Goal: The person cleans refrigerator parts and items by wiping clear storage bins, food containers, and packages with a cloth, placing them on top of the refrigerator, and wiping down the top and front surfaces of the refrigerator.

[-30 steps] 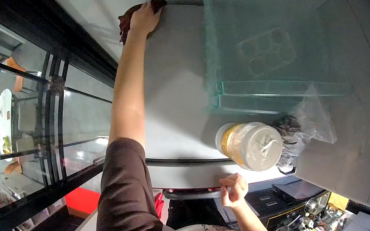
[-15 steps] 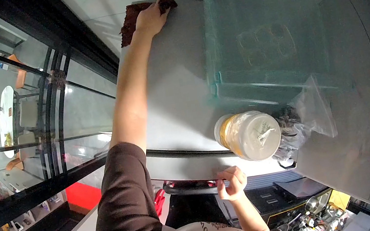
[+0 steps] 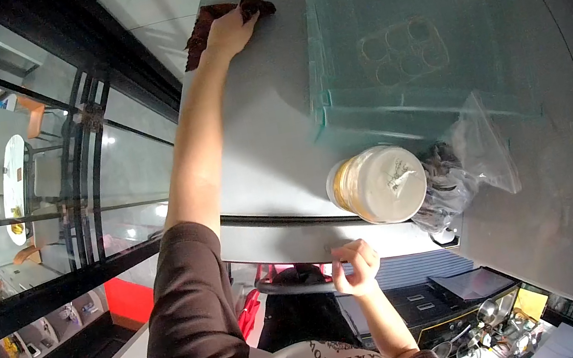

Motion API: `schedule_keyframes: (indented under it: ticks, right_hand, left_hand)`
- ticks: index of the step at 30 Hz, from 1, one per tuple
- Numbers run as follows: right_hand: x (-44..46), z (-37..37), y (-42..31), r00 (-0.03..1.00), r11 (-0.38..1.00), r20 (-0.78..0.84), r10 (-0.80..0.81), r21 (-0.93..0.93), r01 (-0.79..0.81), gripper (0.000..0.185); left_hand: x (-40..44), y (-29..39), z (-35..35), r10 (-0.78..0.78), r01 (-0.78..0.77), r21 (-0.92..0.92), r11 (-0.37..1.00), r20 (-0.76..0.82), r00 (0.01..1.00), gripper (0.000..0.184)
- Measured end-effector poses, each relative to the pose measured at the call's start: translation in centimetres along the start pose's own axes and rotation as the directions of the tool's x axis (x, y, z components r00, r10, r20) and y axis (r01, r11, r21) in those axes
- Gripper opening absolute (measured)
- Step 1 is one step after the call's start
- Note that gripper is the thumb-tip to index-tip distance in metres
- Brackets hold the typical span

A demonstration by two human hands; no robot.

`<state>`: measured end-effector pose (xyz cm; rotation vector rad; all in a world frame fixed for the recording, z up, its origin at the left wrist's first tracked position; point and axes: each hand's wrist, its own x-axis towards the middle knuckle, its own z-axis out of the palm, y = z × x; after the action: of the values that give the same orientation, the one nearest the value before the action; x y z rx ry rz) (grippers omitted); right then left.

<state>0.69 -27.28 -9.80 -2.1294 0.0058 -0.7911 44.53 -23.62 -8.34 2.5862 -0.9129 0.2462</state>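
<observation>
The right hand [image 3: 356, 268] was loosely curled near the front edge of the surface [image 3: 266, 152], and whether it gripped anything could not be told. Beyond stood a tub [image 3: 400, 182] beside a clear bag [image 3: 488, 151], then a plastic bin [image 3: 323, 105]. At the far left corner, the left hand [image 3: 231, 31] held a partly bunched brown cloth [image 3: 199, 37].

Dark brown cloth [image 3: 200, 31], bunched at one end, far corner of grey surface [image 3: 262, 129]
</observation>
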Motion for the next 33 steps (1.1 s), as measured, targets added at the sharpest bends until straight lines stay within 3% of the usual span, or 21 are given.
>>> schedule_keyframes:
  ticks: [5,8,10,11,13,14,15,18,19,22,29,33]
  right_hand:
    - [0.4,-0.1,-0.2,1.000,1.000,0.008,0.006,0.007,-0.006,0.013]
    - [0.3,-0.1,-0.2,1.000,1.000,0.006,0.005,0.006,-0.005,0.013]
    - [0.4,-0.1,-0.3,1.000,1.000,0.012,0.018,0.012,-0.018,0.013]
    - [0.4,-0.2,-0.4,0.999,0.999,0.017,0.032,0.018,-0.033,0.012]
    - [0.3,-0.3,-0.6,0.997,0.997,0.036,0.070,0.010,-0.071,0.012]
    - [0.3,-0.4,-0.6,0.996,0.997,0.041,0.078,0.011,-0.079,0.012]
    - [0.3,-0.4,-0.7,0.995,0.996,0.048,0.086,0.015,-0.086,0.012]
    - [0.2,-0.3,-0.6,0.995,0.996,0.051,0.087,0.018,-0.088,0.013]
    - [0.1,-0.4,-0.6,0.994,0.995,0.054,0.094,0.012,-0.094,0.013]
    - [-0.1,-0.2,-0.7,0.995,0.995,0.046,0.092,0.032,-0.094,0.014]
    - [-0.2,0.1,-0.7,0.997,0.996,0.027,0.073,0.056,-0.074,0.009]
    - [-0.5,0.0,-0.8,0.987,0.987,0.049,0.150,0.041,-0.152,0.011]
  left_hand:
    - [0.3,-2.4,1.9,0.058,-0.061,0.054,0.997,0.057,0.997,0.047]
    - [-0.6,-1.5,-0.1,0.066,-0.099,0.137,0.986,0.228,0.971,0.046]
    - [-1.4,-1.9,-0.1,-0.114,0.156,-0.242,0.958,0.177,0.978,0.049]
    - [-1.8,-2.2,-0.1,-0.206,0.264,-0.423,0.867,0.177,0.962,0.051]
    - [-2.8,-2.4,-1.2,-0.266,0.481,-0.770,0.419,0.402,0.876,0.051]
    - [-3.9,-2.5,-1.6,-0.243,0.551,-0.825,0.124,0.514,0.823,0.051]
    - [-5.9,0.8,-5.8,-0.278,0.575,-0.818,0.006,0.551,0.787,0.052]
    - [-8.0,-0.5,-6.1,-0.103,0.427,-0.817,-0.388,0.499,0.861,0.052]
    - [-9.8,2.5,-9.3,-0.143,0.408,-0.828,-0.385,0.491,0.860,0.050]
    - [-12.6,3.5,-11.2,0.073,0.384,-0.744,-0.546,0.415,0.907,0.045]
    - [-17.6,7.2,-15.9,0.099,0.384,-0.779,-0.497,0.388,0.916,0.052]
    - [-18.9,8.3,-17.7,0.137,0.375,-0.787,-0.489,0.355,0.925,0.053]
